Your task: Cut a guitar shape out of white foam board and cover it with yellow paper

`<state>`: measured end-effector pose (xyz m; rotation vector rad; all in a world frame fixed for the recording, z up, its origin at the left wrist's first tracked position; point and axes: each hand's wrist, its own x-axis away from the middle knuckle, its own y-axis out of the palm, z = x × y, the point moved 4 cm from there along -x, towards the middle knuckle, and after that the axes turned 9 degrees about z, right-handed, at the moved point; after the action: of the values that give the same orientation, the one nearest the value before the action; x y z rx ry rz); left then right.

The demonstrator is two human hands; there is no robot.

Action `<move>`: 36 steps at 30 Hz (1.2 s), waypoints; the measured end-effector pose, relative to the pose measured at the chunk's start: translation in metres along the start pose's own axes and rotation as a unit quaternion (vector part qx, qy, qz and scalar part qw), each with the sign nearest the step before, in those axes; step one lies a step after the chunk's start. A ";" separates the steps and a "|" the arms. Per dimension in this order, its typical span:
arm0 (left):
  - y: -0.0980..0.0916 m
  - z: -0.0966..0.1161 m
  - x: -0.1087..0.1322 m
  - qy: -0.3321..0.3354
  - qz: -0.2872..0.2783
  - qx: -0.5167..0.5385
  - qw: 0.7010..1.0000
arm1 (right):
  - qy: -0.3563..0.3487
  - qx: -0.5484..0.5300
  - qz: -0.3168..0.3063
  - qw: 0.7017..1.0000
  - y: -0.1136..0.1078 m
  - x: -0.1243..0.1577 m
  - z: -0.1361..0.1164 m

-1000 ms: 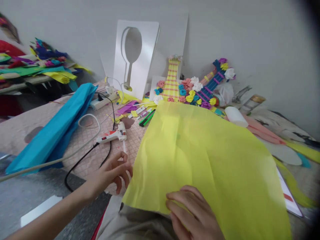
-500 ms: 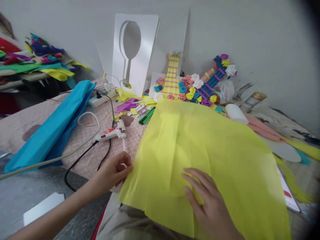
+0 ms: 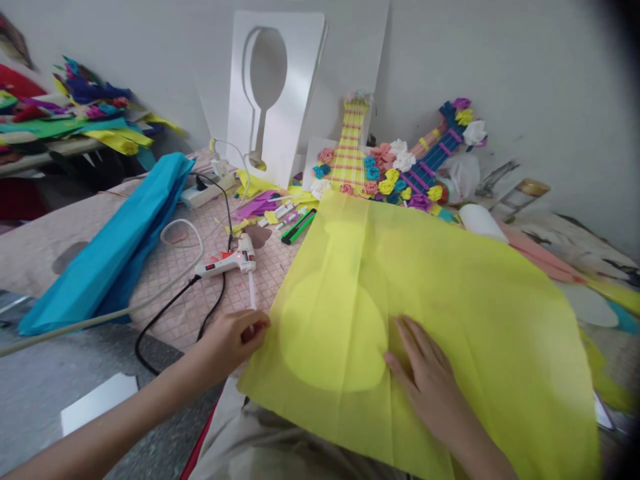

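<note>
A large yellow sheet (image 3: 465, 320), which looks like thin crepe or tissue paper, spreads over the front of the table and overhangs my lap. A paler shape with a round body and narrow neck shows through it; the thing beneath is hidden. My left hand (image 3: 245, 337) is closed in a pinch on the sheet's left edge. Fingers stretched, my right hand (image 3: 425, 370) lies open on the sheet, beside the round shape's right edge. Left of the sheet, a white glue gun (image 3: 227, 265) rests with its nozzle pointing away from my left hand's side.
Folded blue paper (image 3: 107, 247) lies at left, near cords and a power strip (image 3: 207, 193). A green cutter (image 3: 299, 227) is beyond the sheet. Behind stand a white cut-out board (image 3: 305, 73), a yellow decorated guitar shape (image 3: 350, 150) and a blue one (image 3: 437, 160).
My right hand has come down flat on the sheet, moving slightly away from me. The sheet lies flatter, and the round shape underneath shows clearly. My left hand stays at the edge.
</note>
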<state>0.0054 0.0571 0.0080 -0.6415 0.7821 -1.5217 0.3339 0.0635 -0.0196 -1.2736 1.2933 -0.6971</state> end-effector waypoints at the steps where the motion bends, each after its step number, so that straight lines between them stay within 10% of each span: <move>1: 0.000 -0.001 0.000 0.005 0.001 -0.008 1.000 | -0.003 0.002 0.001 1.000 0.000 0.000 0.001; 17: 0.000 0.003 0.001 0.031 0.014 -0.079 0.996 | -0.026 0.013 -0.003 1.000 -0.010 -0.003 0.003; 27: 0.016 0.090 -0.016 0.251 -0.010 -0.095 0.963 | -0.093 0.016 0.041 0.995 -0.061 -0.008 -0.005; 36: 0.052 0.098 -0.056 0.297 -0.075 -0.181 0.935 | -0.007 -0.041 0.077 0.996 -0.102 0.011 0.014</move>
<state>0.1195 0.1014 0.0306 -0.5125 1.5302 -1.7534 0.3761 0.0333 0.0695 -1.2275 1.4038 -0.5305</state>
